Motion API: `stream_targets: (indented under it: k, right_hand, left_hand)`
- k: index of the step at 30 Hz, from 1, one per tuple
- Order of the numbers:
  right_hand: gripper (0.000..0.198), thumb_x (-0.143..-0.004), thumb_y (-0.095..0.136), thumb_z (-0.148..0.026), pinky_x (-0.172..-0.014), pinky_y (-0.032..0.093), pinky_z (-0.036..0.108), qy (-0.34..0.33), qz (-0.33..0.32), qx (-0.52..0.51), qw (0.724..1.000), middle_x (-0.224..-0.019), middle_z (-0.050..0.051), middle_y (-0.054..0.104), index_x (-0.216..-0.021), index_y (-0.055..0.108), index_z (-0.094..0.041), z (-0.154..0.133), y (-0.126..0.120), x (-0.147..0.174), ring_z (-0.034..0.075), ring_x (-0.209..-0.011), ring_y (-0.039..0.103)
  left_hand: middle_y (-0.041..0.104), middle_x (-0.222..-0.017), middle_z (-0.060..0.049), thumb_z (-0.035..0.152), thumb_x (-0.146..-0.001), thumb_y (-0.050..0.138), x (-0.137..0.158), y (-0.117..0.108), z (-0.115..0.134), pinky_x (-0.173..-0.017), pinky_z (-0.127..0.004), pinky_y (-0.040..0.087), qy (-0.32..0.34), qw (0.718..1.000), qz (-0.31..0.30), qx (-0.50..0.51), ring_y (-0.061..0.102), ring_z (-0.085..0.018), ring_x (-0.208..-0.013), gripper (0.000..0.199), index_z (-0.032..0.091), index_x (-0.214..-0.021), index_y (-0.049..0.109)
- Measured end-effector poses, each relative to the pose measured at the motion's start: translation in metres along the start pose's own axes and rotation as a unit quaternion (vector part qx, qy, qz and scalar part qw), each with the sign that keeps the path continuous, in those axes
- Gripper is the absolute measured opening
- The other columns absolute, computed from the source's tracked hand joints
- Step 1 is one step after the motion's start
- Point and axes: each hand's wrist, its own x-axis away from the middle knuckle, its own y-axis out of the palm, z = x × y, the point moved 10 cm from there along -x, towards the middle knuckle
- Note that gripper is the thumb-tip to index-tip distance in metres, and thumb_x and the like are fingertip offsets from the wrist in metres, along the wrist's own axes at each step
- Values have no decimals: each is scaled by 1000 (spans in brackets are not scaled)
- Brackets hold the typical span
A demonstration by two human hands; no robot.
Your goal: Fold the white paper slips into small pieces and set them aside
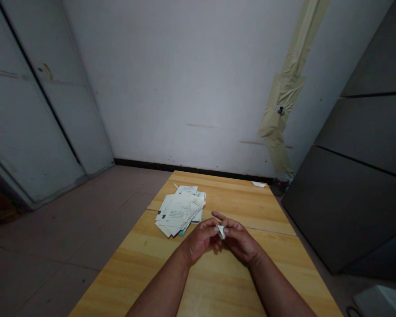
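Observation:
Between my two hands is a small folded piece of white paper [221, 232], pinched from both sides above the wooden table. My left hand [202, 237] grips its left side with thumb and fingers. On the other side, my right hand [239, 240] holds the paper between thumb and fingers, with one finger stretched out to the left. The fingers partly cover the paper, so its full shape is hidden. Just beyond my left hand lies a loose stack of printed paper sheets [178, 211], fanned out unevenly.
The wooden table [145, 259] has a seam across it. A white paper scrap [258, 184] lies at its far right corner. Behind stands a white wall with a taped strip [277, 127]. Grey panels [359, 176] rise on the right, a pale cabinet [36, 110] on the left.

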Motion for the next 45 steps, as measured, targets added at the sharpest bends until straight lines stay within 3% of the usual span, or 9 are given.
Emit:
stream_targets:
  k: [3,5,8,13,20,29,35,40,45]
  right_hand:
    - [28,-70,76,-43,-55,53,34,5,-9,-6,1000,-145,9,47,-72,65,-18,0,-1,0,15,-65,64]
    - [26,-70,77,-41,-57,53,34,6,-9,-8,1000,-146,10,46,-73,66,-17,1,-3,0,17,-71,66]
    - [23,-68,79,-36,-68,54,35,14,-10,-19,1000,-143,9,50,-69,67,-16,5,-7,-2,20,-83,67]
    - [19,-68,81,-31,-72,52,36,44,-26,-63,997,-120,7,66,-77,69,-19,13,-6,-3,17,-71,65]
    - [18,-63,83,-27,-95,45,43,28,-2,38,999,-136,9,55,-72,70,-18,10,-16,-3,30,-120,54]
    - [14,-59,80,-21,-97,44,41,14,19,105,994,-135,9,54,-62,67,-19,3,-21,-2,30,-130,45]
    - [15,-61,80,-27,-89,46,39,-31,33,198,979,-121,9,61,-69,69,-20,-8,-23,-6,26,-109,58]
    - [9,-67,75,-24,-77,47,32,-108,48,265,957,-85,3,63,-68,67,-21,-24,-11,-6,19,-83,59]
    - [4,-68,73,-22,-72,47,29,-129,78,309,939,-84,3,58,-72,72,-22,-29,-13,-4,18,-81,57]
  left_hand:
    - [65,-67,-3,42,-77,72,0,5,-3,-50,-24,50,-7,999,-35,6,61,-14,-53,31,16,-88,58]
    - [65,-70,-2,42,-76,75,1,6,-3,-51,-25,52,-5,999,-40,10,61,-13,-53,33,16,-88,58]
    - [66,-77,-3,44,-76,75,1,5,-4,-48,-24,51,-17,999,-29,0,61,-11,-52,35,16,-90,58]
    - [64,-67,-1,45,-75,75,0,-3,0,-48,-22,49,-4,1000,15,-16,58,-11,-50,36,14,-86,59]
    - [66,-65,-2,40,-69,79,1,-7,1,-51,-24,48,-3,999,26,-22,58,-11,-50,34,15,-78,57]
    - [69,-69,-6,41,-69,77,4,-7,12,-65,-28,47,27,989,50,-136,61,-14,-61,33,14,-73,59]
    - [56,-60,2,33,-65,76,7,-12,34,-58,-23,39,104,967,130,-192,49,-10,-58,24,15,-63,59]
    - [66,-79,-4,25,-66,72,6,-13,37,-69,-26,45,152,959,135,-196,59,-16,-76,15,16,-63,60]
    - [69,-88,-7,22,-63,74,6,-23,34,-72,-28,48,149,961,162,-168,63,-19,-81,16,15,-60,60]
